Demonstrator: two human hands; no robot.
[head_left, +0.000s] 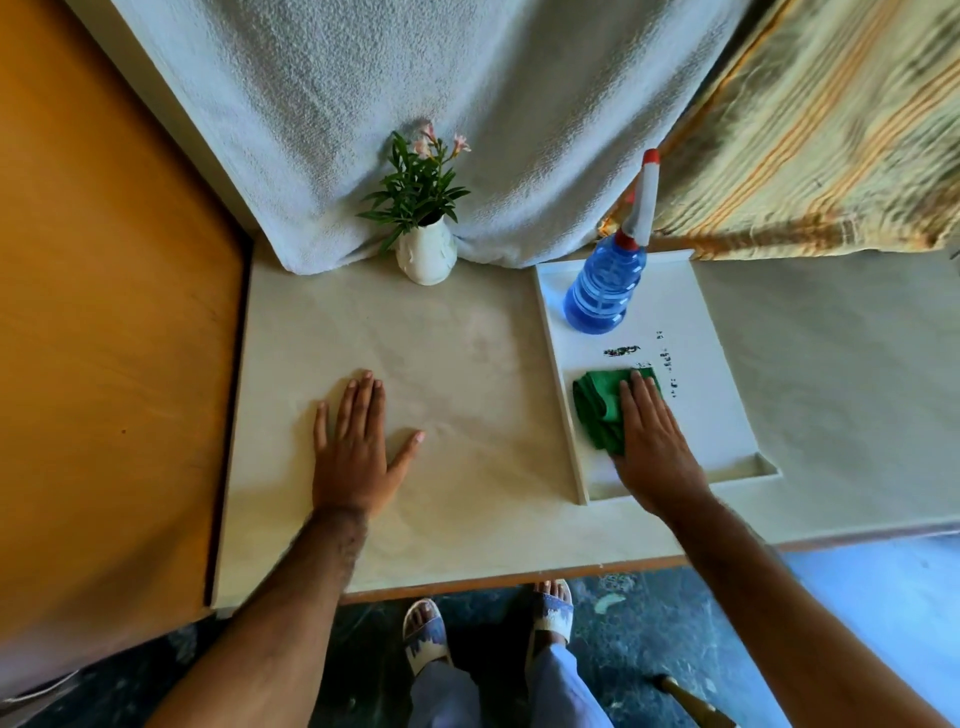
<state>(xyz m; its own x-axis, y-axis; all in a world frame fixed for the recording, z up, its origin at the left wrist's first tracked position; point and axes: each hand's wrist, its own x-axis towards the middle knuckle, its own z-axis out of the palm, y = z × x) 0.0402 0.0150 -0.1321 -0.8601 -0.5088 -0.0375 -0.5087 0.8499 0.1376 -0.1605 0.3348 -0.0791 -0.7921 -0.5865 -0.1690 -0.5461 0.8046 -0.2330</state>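
My left hand (358, 447) lies flat on the pale tabletop (415, 353), fingers straight and spread, holding nothing. My right hand (652, 441) presses flat on a folded green cloth (597, 405), which lies on a white board (696, 332) at the right of the table. Dark marker smudges (623, 351) sit on the board just beyond the cloth. A blue spray bottle (605, 286) with a white and red nozzle stands on the board's far end.
A white vase (426, 257) with green leaves and pink flowers stands at the back of the table against a hanging white towel (415, 104). An orange panel (104, 312) borders the left. A striped cloth (831, 130) hangs at the right. My sandalled feet (488, 623) show below the table edge.
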